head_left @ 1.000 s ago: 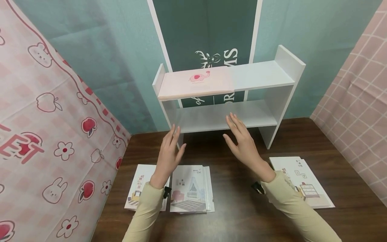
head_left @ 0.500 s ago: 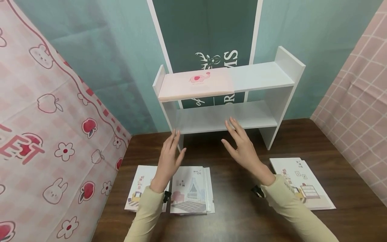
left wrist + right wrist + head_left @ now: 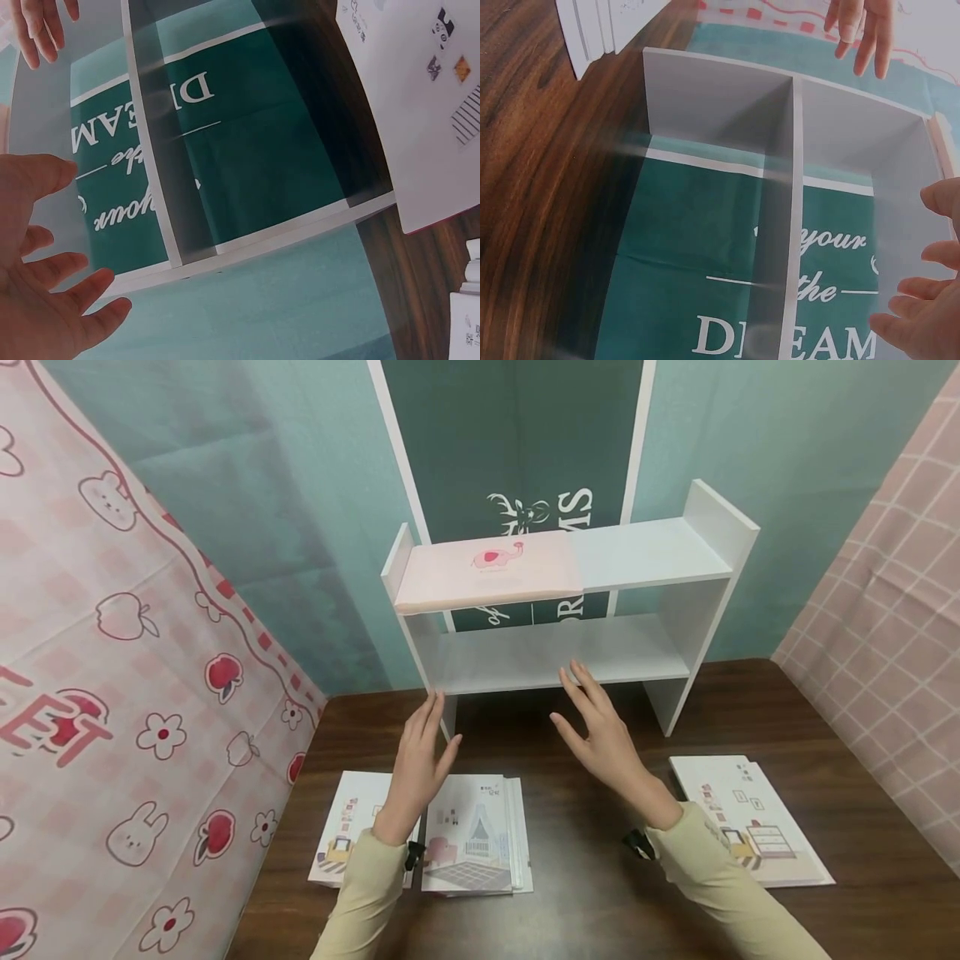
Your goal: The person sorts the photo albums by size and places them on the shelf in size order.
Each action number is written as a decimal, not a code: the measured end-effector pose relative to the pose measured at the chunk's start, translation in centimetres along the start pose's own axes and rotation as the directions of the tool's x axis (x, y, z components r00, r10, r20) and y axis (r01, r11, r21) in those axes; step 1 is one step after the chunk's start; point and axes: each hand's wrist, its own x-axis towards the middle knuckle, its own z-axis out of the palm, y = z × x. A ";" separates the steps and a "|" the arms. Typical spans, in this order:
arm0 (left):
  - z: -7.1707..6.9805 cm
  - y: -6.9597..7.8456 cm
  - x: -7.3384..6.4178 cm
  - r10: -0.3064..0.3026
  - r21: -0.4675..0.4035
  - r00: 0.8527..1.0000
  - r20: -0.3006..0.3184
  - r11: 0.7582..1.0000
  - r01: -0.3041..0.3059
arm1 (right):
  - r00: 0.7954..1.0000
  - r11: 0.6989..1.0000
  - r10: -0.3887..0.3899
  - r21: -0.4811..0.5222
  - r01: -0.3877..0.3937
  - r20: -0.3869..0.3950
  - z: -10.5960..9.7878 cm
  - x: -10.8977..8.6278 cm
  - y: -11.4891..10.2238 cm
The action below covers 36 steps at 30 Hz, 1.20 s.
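Observation:
My left hand point(image 3: 415, 764) hovers before the left end of a white two-tier shelf point(image 3: 517, 658), fingers extended and thumb apart. Near the middle of the lower board is my right hand point(image 3: 606, 742), fingers spread, holding nothing. The palms roughly face each other. In the left wrist view the left hand point(image 3: 49, 285) shows loosely bent, bare fingers; in the right wrist view the right hand point(image 3: 922, 292) does likewise. A pink cover with an elephant print point(image 3: 450, 578) lies over the left part of the shelf's top board.
Two piles of white booklets lie at the left: an outer pile point(image 3: 341, 827) partly behind the left arm, and an inner pile point(image 3: 468, 843). Another pile point(image 3: 772, 835) lies by the right forearm. Printed curtains point(image 3: 165, 652) flank the brown table point(image 3: 570, 893).
Both hands have drawn down slightly, toward the person, away from the shelf boards. The head view has shifted a little. Shelf, cover and booklets stay in place.

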 end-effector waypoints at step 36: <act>0.5 0.0 -2.3 -0.061 0.014 0.998 0.032 0.998 0.060 | 0.977 0.985 0.158 0.048 -0.167 0.142 1.0 -2.2 -0.4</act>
